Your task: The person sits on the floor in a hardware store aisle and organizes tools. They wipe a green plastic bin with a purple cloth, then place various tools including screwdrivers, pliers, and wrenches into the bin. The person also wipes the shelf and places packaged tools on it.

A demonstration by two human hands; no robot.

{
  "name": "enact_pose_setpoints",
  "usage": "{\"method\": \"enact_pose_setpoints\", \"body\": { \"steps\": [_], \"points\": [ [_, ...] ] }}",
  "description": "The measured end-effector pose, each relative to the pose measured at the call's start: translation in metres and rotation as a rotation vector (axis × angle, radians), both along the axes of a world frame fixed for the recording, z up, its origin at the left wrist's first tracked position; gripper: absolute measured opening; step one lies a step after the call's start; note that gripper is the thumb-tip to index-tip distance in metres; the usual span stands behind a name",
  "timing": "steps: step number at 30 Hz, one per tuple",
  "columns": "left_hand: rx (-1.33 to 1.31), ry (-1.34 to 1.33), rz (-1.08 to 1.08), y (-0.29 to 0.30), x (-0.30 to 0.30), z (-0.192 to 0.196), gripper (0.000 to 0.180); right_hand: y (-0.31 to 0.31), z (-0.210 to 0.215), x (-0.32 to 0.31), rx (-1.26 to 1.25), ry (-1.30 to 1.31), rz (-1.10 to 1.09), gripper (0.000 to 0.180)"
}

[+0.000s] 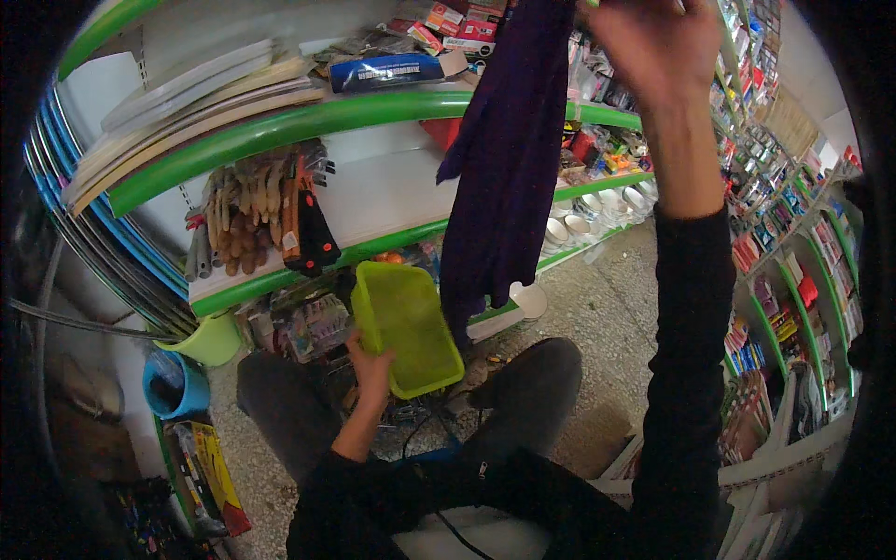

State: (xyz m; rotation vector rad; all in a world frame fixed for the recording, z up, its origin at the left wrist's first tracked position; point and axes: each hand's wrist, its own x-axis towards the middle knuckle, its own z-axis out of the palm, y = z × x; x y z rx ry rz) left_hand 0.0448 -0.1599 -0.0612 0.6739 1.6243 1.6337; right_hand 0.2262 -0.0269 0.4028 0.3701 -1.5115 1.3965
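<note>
My left hand (371, 375) grips the left edge of a lime-green plastic basket (369, 308), its open side turned up toward me. The basket is tilted between my knees, in front of the lower shelf. High up at the top edge of the view, my right hand (658, 47) is raised and slightly blurred, its fingers closed at the top of a dark purple cloth (509, 149). The cloth hangs down long and loose in front of the shelves. Its lower end reaches beside the basket's right rim, and its top runs out of view.
Green-edged shelves (308, 119) in front hold a blue box (387, 72), bundled wooden-handled tools (247, 215) and white bowls (574, 224). To the left stand a blue bucket (175, 385), coiled hoses and a yellow box (219, 476). More stocked shelves line the right.
</note>
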Motion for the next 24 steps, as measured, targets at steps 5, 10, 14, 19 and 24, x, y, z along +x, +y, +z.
{"method": "enact_pose_setpoints", "body": {
  "steps": [5,10,14,19,24],
  "points": [
    [-0.148,-0.196,-0.229,0.042,0.047,-0.028,0.074,-0.017,0.061,0.022,0.015,0.036,-0.026,0.016],
    [-0.068,-0.658,-0.502,0.035,0.084,0.026,0.07,-0.011,0.05,0.042,0.133,0.026,-0.13,0.016],
    [0.057,-0.702,-0.507,0.027,0.065,0.055,0.07,0.019,-0.041,0.055,0.001,-0.244,0.115,0.017],
    [0.191,-0.756,-0.394,0.028,0.061,0.044,0.075,-0.029,-0.181,0.059,0.199,-1.269,-0.655,0.033],
    [0.471,-0.569,-0.377,0.019,0.081,0.068,0.083,-0.048,-0.282,0.043,0.771,-1.247,-1.063,0.08]
  ]
}}
